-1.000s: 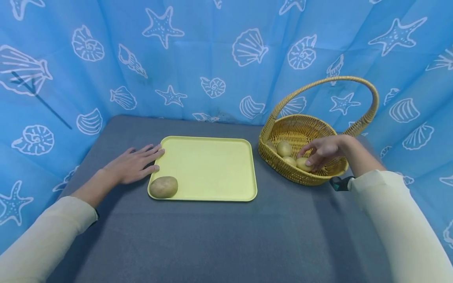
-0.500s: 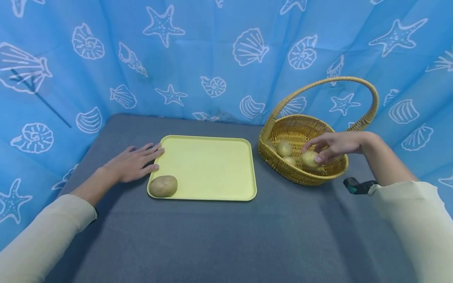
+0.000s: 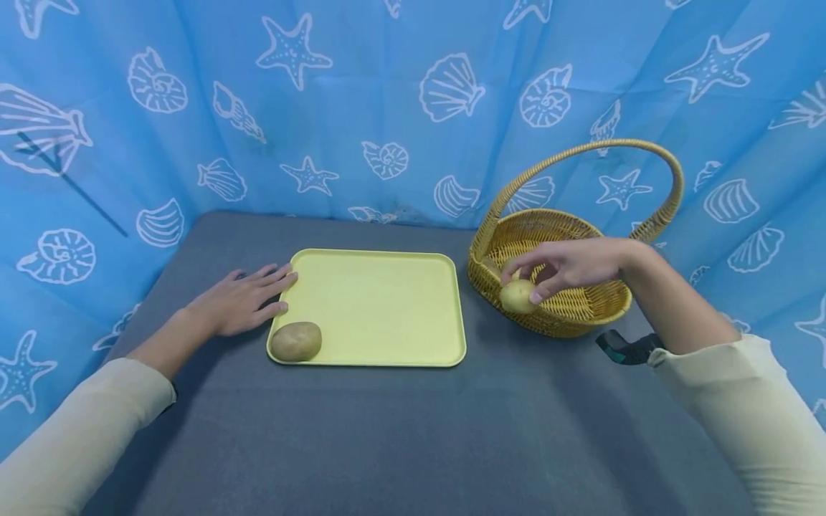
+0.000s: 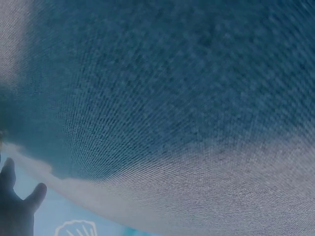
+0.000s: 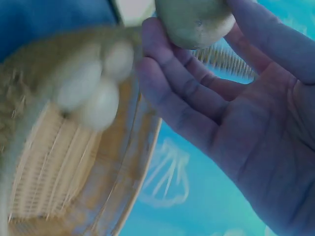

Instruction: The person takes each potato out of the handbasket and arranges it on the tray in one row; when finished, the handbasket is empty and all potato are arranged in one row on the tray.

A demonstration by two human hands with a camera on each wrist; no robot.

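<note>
Potato [image 3: 518,297] between right thumb [image 5: 273,37] and fingers [image 5: 184,83]; near their tips

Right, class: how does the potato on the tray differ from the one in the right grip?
The tray potato lies on the yellow tray, while the held potato is pinched in the right grip. The tray potato looks larger and longer; the held potato looks smaller and rounder. The tray potato is browner, the held potato paler and yellower. Both look whole.

Pale-yel. roundish potato [image 3: 518,297] held up over nr L rim of upright wicker basket [image 3: 563,326]; 3 more spuds [image 5: 101,105] inside, blurred. Brownish oblong potato [image 3: 297,342] in nr L cnr of flat yel. rect. tray [image 3: 377,308].
</note>
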